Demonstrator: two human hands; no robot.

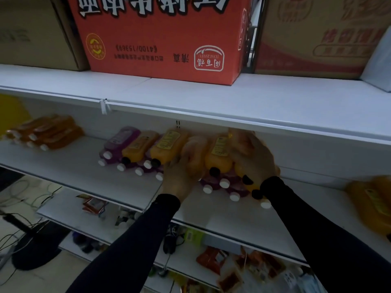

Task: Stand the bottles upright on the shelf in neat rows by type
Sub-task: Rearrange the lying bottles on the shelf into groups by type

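Observation:
A heap of bottles lies on the white middle shelf. Yellow-orange bottles with black caps rest on top of purple bottles with white caps, caps toward me. My left hand is wrapped around one yellow-orange bottle in the middle of the heap. My right hand grips another yellow-orange bottle at the heap's right side. Both hands are blurred by motion. A separate group of dark orange bottles lies flat at the far left.
More yellow-orange bottles lie at the right end of the shelf. Above, a red carton and brown cartons stand on the upper shelf. Below, the lower shelves hold small packets, and cables lie on the floor at left.

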